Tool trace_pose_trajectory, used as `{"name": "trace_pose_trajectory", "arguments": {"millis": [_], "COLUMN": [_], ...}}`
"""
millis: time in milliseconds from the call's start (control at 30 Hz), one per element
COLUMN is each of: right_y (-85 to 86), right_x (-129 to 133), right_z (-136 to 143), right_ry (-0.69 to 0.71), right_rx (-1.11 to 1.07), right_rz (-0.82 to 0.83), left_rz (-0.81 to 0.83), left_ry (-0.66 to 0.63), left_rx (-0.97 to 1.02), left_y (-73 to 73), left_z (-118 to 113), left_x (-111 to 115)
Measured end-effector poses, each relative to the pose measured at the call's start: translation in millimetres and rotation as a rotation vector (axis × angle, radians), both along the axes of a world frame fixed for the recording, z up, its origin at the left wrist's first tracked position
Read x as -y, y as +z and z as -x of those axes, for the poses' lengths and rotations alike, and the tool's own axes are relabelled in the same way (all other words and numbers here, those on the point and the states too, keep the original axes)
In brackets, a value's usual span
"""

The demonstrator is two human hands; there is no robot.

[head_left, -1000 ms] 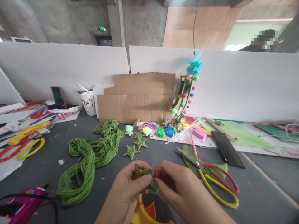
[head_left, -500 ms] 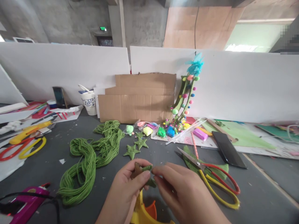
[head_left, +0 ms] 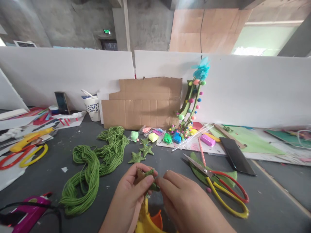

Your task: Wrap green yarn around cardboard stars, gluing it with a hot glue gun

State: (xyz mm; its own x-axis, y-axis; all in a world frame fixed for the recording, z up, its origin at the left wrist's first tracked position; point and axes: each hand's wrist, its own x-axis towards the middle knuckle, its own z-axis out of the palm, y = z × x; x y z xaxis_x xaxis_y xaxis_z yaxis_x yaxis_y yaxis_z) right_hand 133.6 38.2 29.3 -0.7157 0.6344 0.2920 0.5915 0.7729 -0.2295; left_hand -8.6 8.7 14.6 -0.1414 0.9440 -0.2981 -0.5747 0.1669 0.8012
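In the head view, our left hand [head_left: 130,194] is clamping a small green-and-brown piece [head_left: 150,172] between thumb and fingers, at the near middle of the scene. Our right hand [head_left: 186,194] is touching the piece's right edge with fingertips bunching together; we cannot tell whether they are gripping it. Below our hands, a yellow tool [head_left: 143,220] is lying on the dark table [head_left: 170,163]. Just beyond them, green stars [head_left: 146,149] are lying in a cluster, and green yarn [head_left: 85,181] is spreading out to the left. On the right, open scissors [head_left: 205,171] with red and yellow handles are resting over green felt [head_left: 196,165], near a black phone [head_left: 235,155]. At near left, we are seeing a magenta tool [head_left: 31,210]. At the far side, brown cardboard [head_left: 141,113] is standing left of a decoration [head_left: 189,102] that is carrying coloured balls and a blue top.
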Motion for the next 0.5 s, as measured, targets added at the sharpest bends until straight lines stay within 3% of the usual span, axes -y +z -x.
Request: {"name": "trace_pose_trajectory", "arguments": {"millis": [300,500], "right_y": [4.8,15.2], "right_x": [1,1], "right_z": [-1,-12], "right_ry": [0.026,-0.066], "right_rx": [-0.074,-0.518], "right_rz": [0.257,0.282], "left_rz": [-0.071,-0.185], "left_ry": [-0.003,0.058], "left_rx": [-0.008,-0.215], "left_y": [4.8,3.6], "left_z": [1,3], "left_x": [2,4]}}
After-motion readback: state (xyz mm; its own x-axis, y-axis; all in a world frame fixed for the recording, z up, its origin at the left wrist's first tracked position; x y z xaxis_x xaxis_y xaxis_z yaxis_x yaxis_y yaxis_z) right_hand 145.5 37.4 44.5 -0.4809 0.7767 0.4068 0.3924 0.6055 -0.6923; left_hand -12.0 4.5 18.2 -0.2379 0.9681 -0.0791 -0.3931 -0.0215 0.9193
